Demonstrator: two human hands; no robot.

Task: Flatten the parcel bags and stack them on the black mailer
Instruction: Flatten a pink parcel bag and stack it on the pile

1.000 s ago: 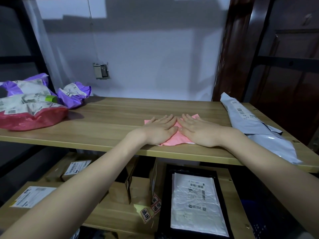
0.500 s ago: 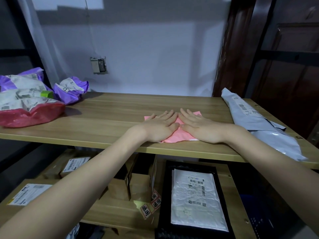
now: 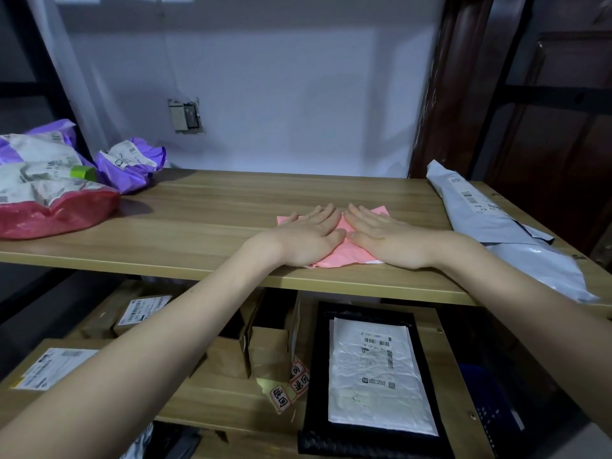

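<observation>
While both palms press the pink parcel bag [image 3: 334,256] flat on the upper shelf [image 3: 212,226], your left hand [image 3: 311,235] and right hand [image 3: 384,236] lie fingers straight, gripping nothing. Black mailer [image 3: 374,376] sits on the lower shelf, directly below, already carrying a white bag. Risk: trapped air may puff the bag back when you lift off. Slick film near the shelf's front edge could slide off during pickup.

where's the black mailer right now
In the head view the black mailer lies flat on the lower shelf, right of centre, below the pink parcel bag. A white labelled bag lies on it, and brown cardboard boxes stand to its left.
</observation>
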